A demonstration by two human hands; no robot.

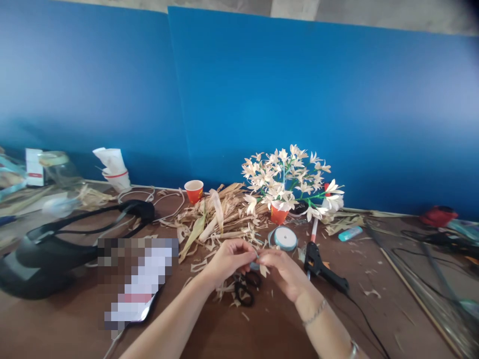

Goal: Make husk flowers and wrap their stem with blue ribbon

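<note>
Over the middle of the table, my left hand (232,259) and my right hand (282,269) meet at the fingertips, both closed in a pinch. Something small and pale bluish sits between them, too small to name. A pale piece of dried husk (264,270) pokes out below my right fingers and seems held by them. Black-handled scissors (245,293) lie beneath my hands among husk scraps, their blades hidden. A roll of light blue ribbon or tape (285,238) lies just beyond my right hand. Behind it, white husk flowers (282,174) on green stems stand in a red paper cup (279,215).
A black glue gun (322,269) with a cord lies at right, near a turquoise packet (350,233). Dried husks (224,209) are heaped behind my hands beside another red cup (194,192). At left are a blurred-out phone (144,284) and a black strapped visor-like object (41,254).
</note>
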